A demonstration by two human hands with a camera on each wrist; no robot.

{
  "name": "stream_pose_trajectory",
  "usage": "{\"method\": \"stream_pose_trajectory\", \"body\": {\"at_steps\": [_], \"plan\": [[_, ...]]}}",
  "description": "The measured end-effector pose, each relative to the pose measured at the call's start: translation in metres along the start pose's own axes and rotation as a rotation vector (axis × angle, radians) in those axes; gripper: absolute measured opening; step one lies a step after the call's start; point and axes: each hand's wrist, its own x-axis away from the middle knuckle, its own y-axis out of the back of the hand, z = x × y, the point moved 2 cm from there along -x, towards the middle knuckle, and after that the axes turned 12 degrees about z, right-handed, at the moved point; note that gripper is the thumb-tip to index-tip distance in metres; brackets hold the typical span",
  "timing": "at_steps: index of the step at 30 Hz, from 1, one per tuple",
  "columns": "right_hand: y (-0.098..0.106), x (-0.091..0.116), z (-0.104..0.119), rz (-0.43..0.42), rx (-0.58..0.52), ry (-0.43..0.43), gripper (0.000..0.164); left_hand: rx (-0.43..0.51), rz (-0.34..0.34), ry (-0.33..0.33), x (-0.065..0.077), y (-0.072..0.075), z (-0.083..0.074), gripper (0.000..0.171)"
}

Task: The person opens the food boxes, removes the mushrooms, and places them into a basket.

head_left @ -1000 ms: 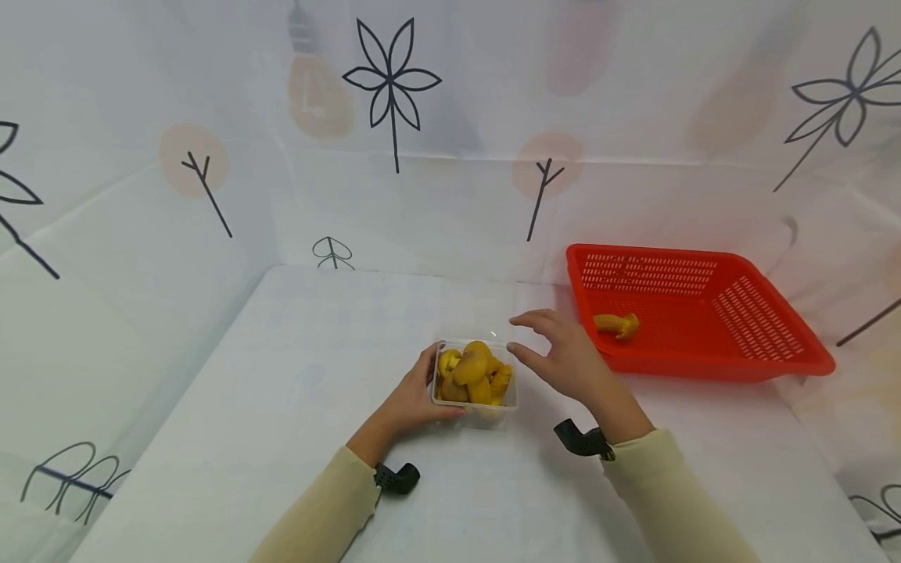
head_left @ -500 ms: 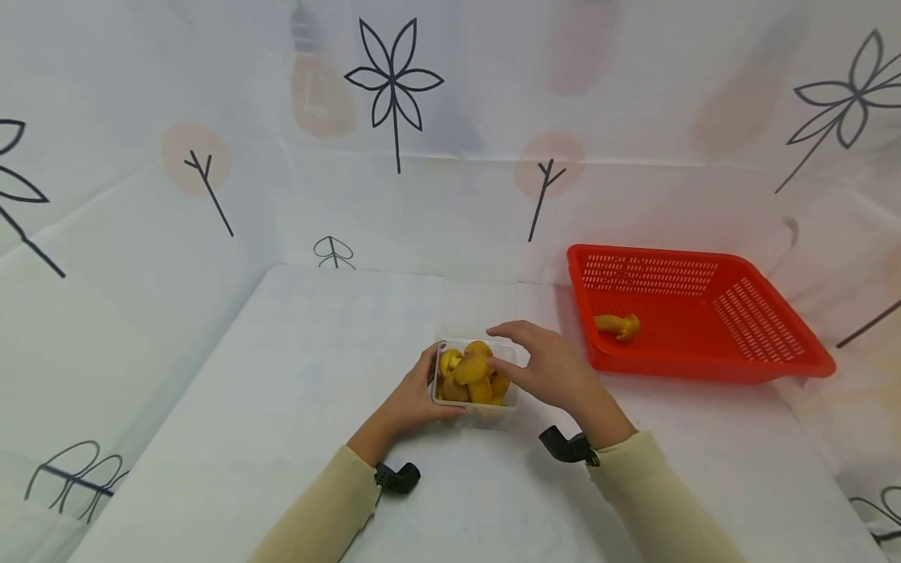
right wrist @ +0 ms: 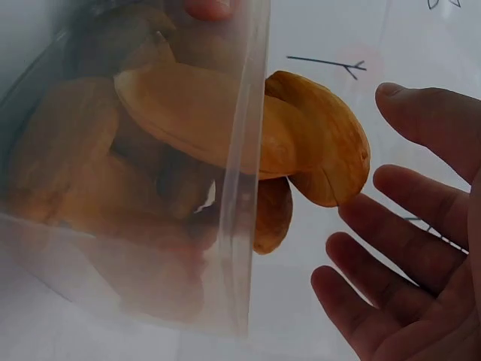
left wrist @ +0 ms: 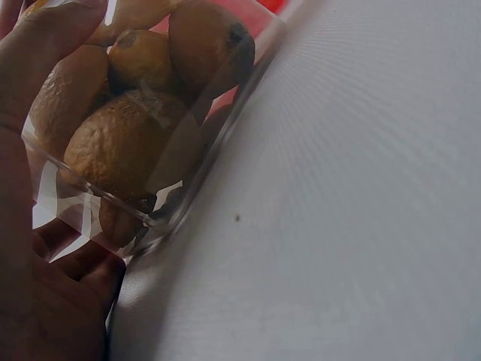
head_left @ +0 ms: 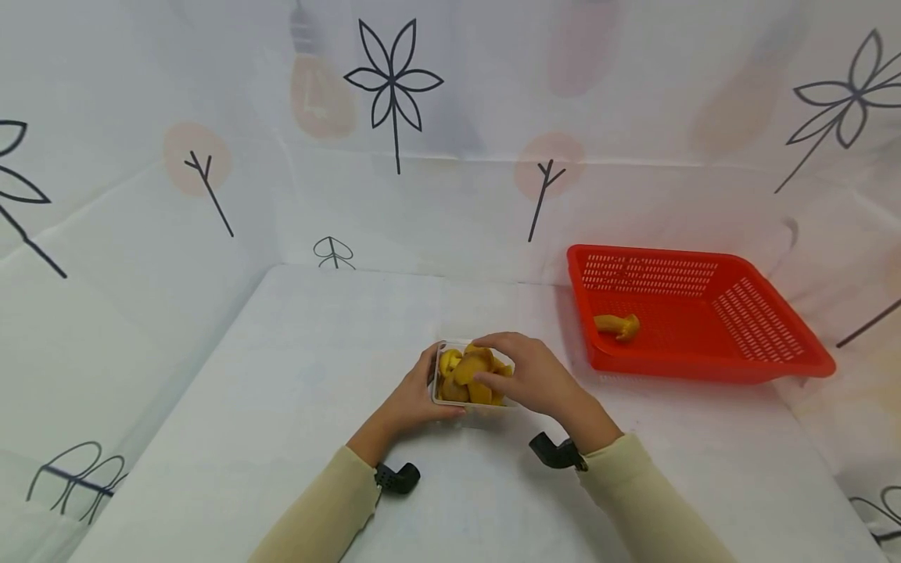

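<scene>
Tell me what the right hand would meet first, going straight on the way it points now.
The right hand would most likely meet the yellow mushroom cap sticking out of the clear box; the fingers look very close, though whether they touch is unclear.

Smooth, see-through plastic box (right wrist: 239, 263) — mushrooms (left wrist: 128, 143) faintly wrinkled in places — basket (head_left: 704, 367) of smooth plastic

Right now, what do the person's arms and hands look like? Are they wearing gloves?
No gloves: the left hand and right hand are bare. The left sleeve and right sleeve are plain, pale yellowish-beige. Near the cuffs sit a black, bent left gadget and a similar right gadget.
</scene>
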Motion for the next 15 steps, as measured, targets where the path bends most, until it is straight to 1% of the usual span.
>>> {"method": "stream_pose_trajectory", "body": {"at_steps": [15], "plan": [[-0.0095, -0.0046, 0.0008, 0.011, 0.027, 0.038, 0.046, 0.003, -0.009, -0.008, 0.0007, -0.0003, -0.0011, 0.115]]}}
